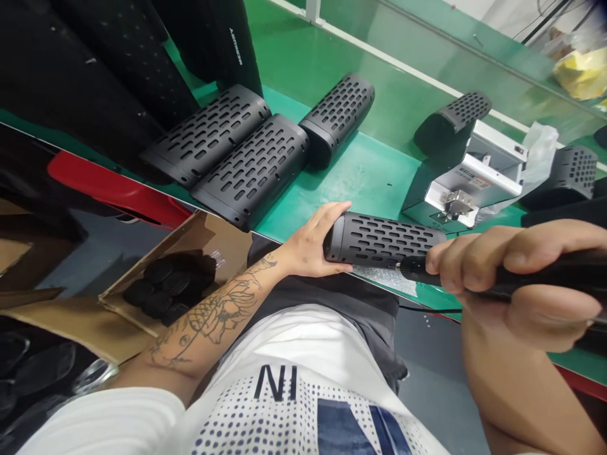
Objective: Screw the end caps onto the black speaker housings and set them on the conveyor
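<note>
My left hand (315, 243) cups the near end of a black perforated cylinder shell (384, 240) that lies on the green bench (365, 170) at its front edge. My right hand (516, 278) is wrapped round a black electric screwdriver (559, 273). The tool's tip (408, 268) points left and touches the side of the shell.
Three more black perforated shells (256, 167) lie in a row at the back left of the bench. A white and black fixture (467, 183) with another shell on top stands at the right. A cardboard box (184, 265) with black round parts sits below the bench's edge.
</note>
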The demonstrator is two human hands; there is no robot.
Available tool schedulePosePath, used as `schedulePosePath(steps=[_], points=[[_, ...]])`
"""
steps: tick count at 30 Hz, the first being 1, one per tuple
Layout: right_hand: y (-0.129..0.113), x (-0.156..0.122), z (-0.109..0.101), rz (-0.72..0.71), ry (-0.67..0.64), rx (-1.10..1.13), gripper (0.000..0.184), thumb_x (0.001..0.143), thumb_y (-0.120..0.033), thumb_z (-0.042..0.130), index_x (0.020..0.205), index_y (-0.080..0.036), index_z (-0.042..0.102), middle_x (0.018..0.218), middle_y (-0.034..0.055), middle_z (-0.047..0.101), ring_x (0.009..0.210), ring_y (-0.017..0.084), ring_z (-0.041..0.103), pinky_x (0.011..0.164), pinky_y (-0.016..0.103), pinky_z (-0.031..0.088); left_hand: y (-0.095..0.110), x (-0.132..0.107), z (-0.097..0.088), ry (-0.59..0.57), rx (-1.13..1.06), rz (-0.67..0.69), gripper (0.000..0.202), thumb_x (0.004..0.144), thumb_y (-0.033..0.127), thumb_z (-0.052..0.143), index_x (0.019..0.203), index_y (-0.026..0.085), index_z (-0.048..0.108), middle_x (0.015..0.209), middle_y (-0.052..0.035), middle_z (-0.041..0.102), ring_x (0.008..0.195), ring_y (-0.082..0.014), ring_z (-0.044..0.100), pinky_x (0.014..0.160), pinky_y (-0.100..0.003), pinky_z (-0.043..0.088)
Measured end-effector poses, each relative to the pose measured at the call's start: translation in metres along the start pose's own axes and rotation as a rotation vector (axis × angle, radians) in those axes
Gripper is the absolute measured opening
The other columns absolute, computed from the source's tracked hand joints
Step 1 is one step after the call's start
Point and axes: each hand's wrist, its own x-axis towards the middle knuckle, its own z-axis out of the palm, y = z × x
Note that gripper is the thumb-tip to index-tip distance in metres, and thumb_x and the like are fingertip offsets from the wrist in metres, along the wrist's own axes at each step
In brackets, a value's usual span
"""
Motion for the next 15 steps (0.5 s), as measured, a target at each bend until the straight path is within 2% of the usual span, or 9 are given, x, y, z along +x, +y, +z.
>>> schedulePosePath(steps=[5, 9, 13, 15], points=[[-0.002, -0.001, 0.000, 0.019, -0.082, 0.002, 0.043, 0.093, -0.040, 0.095, 0.081, -0.023, 0.057, 0.056, -0.0059, 0.058, 0.038, 0.016, 0.054, 0.043, 0.039, 0.059, 0.001, 0.000, 0.001, 0.002, 0.004, 0.004, 0.125, 0.088, 0.064, 0.093, 0.182, 0.024, 0.019, 0.177, -0.0257, 0.043, 0.167, -0.0454, 0.044, 0.139, -0.067, 0.042], [0.005, 0.000, -0.003, 0.021, -0.125, 0.006, 0.045, 0.094, -0.038, 0.093, 0.078, -0.023, 0.053, 0.056, -0.0054, 0.057, 0.037, 0.016, 0.053, 0.041, 0.040, 0.057, 0.001, 0.000, 0.001, -0.004, 0.008, -0.007, 0.128, 0.088, 0.066, 0.092, 0.183, 0.026, 0.015, 0.178, -0.0257, 0.043, 0.167, -0.0465, 0.044, 0.138, -0.069, 0.043], [0.006, -0.004, -0.001, 0.039, -0.176, 0.055, 0.036, 0.093, -0.029, 0.092, 0.084, -0.023, 0.057, 0.061, -0.0042, 0.058, 0.041, 0.016, 0.055, 0.042, 0.039, 0.057, 0.001, 0.000, 0.000, -0.013, 0.022, -0.014, 0.130, 0.088, 0.067, 0.091, 0.184, 0.026, 0.013, 0.177, -0.0260, 0.043, 0.166, -0.0470, 0.046, 0.136, -0.070, 0.045], [0.001, -0.006, -0.008, 0.051, -0.203, 0.066, 0.030, 0.093, -0.029, 0.092, 0.089, -0.023, 0.062, 0.062, -0.0030, 0.060, 0.044, 0.017, 0.057, 0.045, 0.041, 0.058, 0.002, -0.001, 0.000, -0.009, 0.039, -0.009, 0.129, 0.089, 0.068, 0.090, 0.183, 0.025, 0.015, 0.176, -0.0263, 0.045, 0.166, -0.0469, 0.047, 0.136, -0.069, 0.046]])
